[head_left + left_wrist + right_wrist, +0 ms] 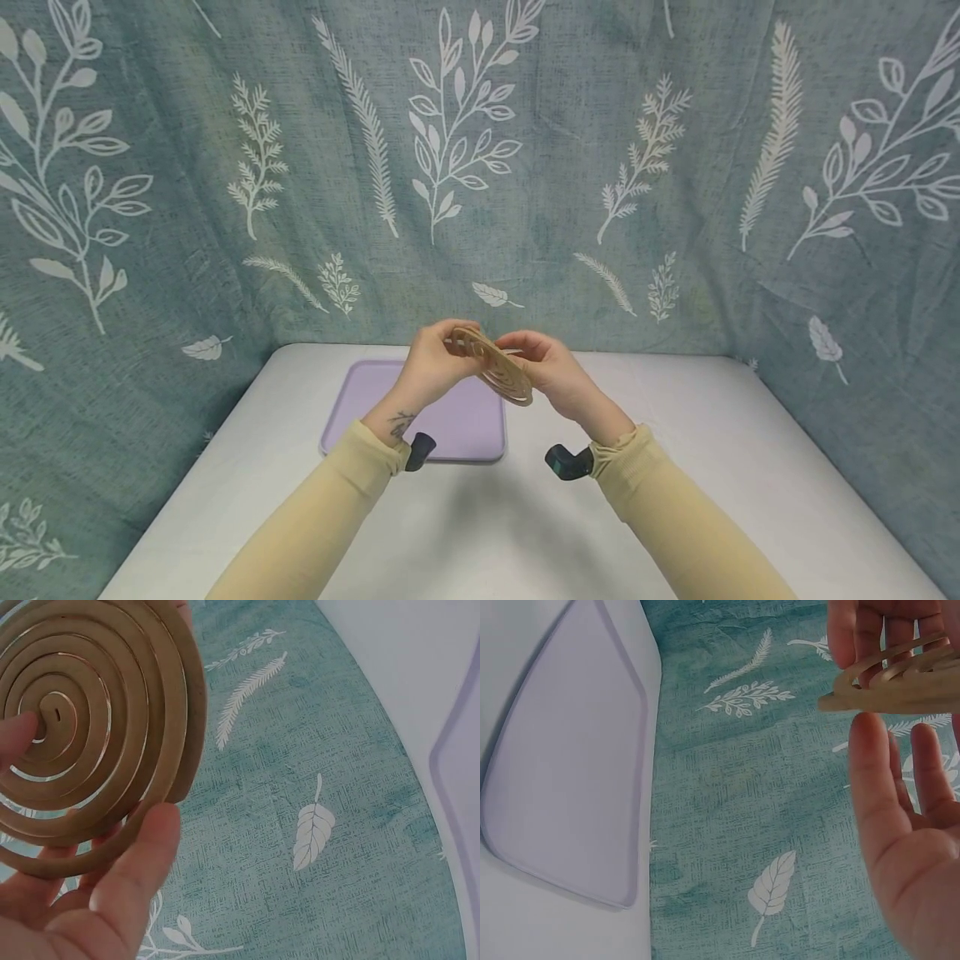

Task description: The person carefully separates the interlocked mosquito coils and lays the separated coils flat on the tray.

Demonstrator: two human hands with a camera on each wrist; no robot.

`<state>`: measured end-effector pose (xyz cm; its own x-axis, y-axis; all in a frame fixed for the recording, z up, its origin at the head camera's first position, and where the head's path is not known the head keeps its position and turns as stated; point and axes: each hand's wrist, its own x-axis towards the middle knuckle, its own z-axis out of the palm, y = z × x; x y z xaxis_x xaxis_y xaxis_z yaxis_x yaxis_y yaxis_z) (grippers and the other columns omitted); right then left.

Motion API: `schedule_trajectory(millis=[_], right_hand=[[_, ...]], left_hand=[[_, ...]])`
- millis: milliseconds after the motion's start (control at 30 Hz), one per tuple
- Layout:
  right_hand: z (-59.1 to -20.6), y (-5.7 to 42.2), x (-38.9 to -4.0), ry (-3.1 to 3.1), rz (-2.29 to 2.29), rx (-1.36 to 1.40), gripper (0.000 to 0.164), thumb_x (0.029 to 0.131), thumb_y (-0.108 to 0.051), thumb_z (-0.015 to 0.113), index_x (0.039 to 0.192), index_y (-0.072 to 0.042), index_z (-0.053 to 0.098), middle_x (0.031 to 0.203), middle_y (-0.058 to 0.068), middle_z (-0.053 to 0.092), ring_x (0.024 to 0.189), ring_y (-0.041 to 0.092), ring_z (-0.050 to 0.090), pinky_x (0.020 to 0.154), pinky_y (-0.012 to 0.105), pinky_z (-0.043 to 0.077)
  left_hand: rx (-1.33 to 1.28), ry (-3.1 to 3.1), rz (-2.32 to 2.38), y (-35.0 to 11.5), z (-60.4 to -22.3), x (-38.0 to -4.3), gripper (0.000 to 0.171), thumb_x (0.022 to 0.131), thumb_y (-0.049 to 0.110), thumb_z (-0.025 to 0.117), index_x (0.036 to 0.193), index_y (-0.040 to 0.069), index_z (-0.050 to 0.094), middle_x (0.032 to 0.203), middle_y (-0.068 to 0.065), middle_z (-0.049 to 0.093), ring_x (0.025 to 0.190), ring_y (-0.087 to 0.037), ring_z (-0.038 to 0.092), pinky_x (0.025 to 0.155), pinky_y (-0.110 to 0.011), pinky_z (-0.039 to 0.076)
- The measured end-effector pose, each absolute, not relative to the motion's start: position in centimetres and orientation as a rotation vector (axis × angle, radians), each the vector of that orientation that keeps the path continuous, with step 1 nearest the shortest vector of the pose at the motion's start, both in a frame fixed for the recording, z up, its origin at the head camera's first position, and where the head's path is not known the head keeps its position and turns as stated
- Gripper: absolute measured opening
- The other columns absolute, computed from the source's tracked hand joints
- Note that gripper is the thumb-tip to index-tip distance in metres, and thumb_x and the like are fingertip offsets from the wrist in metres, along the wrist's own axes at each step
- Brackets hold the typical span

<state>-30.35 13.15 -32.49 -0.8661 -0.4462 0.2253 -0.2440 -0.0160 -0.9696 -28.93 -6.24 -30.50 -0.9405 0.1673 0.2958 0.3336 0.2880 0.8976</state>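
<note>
A tan mosquito coil [504, 377] is held up over the table between both hands, tilted in the head view. Its flat spiral face fills the upper left of the left wrist view, with narrow gaps between the rings. My left hand [435, 360] grips the outer rim, thumb on the near face and fingers behind. On the other side, my right hand [558, 375] pinches the coil. A fingertip [16, 739] touches near the centre of the spiral. In the right wrist view the coil [900, 694] appears nearly edge-on, with the right thumb [871, 750] at its edge.
A lilac tray [457, 437] lies on the white table [480, 533], left of centre and below the left hand. Behind the table hangs a green-blue curtain [540, 208] with white leaf prints. Dark wrist devices [568, 462] sit at the cuffs.
</note>
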Motion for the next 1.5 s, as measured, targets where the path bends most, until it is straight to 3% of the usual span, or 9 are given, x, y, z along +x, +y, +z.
schedule_trajectory(millis=[200,300,433,567,767,900,1033,1233,1500], right_hand=[[-32.62,12.97,-30.38,2.013,-2.001,-0.768,0.027,0.089,-0.002,0.057,0.108,-0.021,0.060,0.100,-0.009,0.064,0.090,0.008,0.063,0.081,0.029,0.052],[-32.65,12.98,-30.41,1.976,-1.990,-0.776,0.031,0.089,-0.004,0.057,0.118,-0.015,0.057,0.108,-0.006,0.061,0.097,0.009,0.061,0.087,0.031,0.050],[-32.70,13.03,-30.52,1.978,-1.953,-0.790,0.049,0.090,-0.009,0.058,0.137,-0.006,0.041,0.121,0.001,0.055,0.104,0.011,0.058,0.093,0.035,0.046],[-32.69,13.04,-30.58,1.952,-1.931,-0.830,0.063,0.090,-0.008,0.057,0.145,-0.006,0.026,0.133,0.007,0.047,0.110,0.011,0.055,0.097,0.038,0.043],[-32.86,13.24,-30.56,1.841,-1.932,-0.887,0.075,0.085,-0.023,0.066,0.145,-0.006,0.024,0.119,-0.006,0.059,0.110,0.011,0.057,0.100,0.043,0.041],[-33.04,13.37,-30.62,1.803,-1.939,-0.903,0.084,0.081,-0.034,0.070,0.143,-0.001,0.024,0.117,-0.009,0.059,0.111,0.009,0.056,0.104,0.048,0.034],[-33.07,13.43,-30.65,1.850,-1.976,-0.824,0.074,0.082,-0.027,0.069,0.139,0.001,0.032,0.112,-0.008,0.060,0.108,0.009,0.056,0.105,0.051,0.032],[-33.16,13.52,-30.74,1.952,-2.017,-0.724,0.040,0.085,-0.010,0.064,0.121,-0.009,0.047,0.104,-0.006,0.058,0.102,0.010,0.055,0.103,0.051,0.032],[-33.40,13.68,-31.08,2.019,-2.044,-0.668,0.038,0.082,-0.001,0.061,0.119,-0.005,0.050,0.090,-0.007,0.064,0.088,0.009,0.061,0.092,0.041,0.045]], left_hand=[[-0.476,-2.411,-1.706,-6.21,-30.59,-29.01,0.050,0.071,0.008,0.077,0.119,0.010,0.061,0.100,-0.008,0.064,0.082,-0.020,0.065,0.066,-0.028,0.055],[-0.479,-2.408,-1.707,-6.18,-30.61,-28.99,0.053,0.071,0.008,0.078,0.121,0.009,0.060,0.101,-0.007,0.064,0.083,-0.020,0.065,0.066,-0.029,0.055],[-0.502,-2.396,-1.708,-6.14,-30.60,-28.90,0.050,0.070,0.009,0.079,0.117,0.008,0.062,0.098,-0.007,0.066,0.080,-0.019,0.065,0.065,-0.028,0.055],[-0.541,-2.389,-1.710,-6.17,-30.58,-28.77,0.042,0.070,0.010,0.079,0.110,0.008,0.065,0.091,-0.007,0.067,0.075,-0.017,0.064,0.063,-0.026,0.053],[-0.557,-2.417,-1.716,-6.21,-30.53,-28.66,0.036,0.070,0.012,0.080,0.103,0.009,0.067,0.084,-0.006,0.066,0.073,-0.015,0.061,0.060,-0.025,0.050],[-0.556,-2.443,-1.701,-6.21,-30.48,-28.63,0.033,0.070,0.016,0.081,0.100,0.010,0.067,0.081,-0.006,0.065,0.073,-0.015,0.060,0.060,-0.025,0.049],[-0.540,-2.453,-1.695,-6.28,-30.46,-28.64,0.031,0.070,0.018,0.081,0.096,0.009,0.066,0.080,-0.005,0.065,0.073,-0.016,0.060,0.062,-0.026,0.049],[-0.498,-2.459,-1.728,-6.44,-30.56,-28.66,0.027,0.071,0.017,0.080,0.091,0.008,0.065,0.078,-0.004,0.063,0.074,-0.016,0.060,0.065,-0.027,0.049],[-0.490,-2.427,-1.757,-6.58,-30.68,-28.82,0.026,0.070,0.013,0.080,0.087,0.005,0.063,0.077,-0.003,0.060,0.072,-0.012,0.057,0.064,-0.023,0.049]])
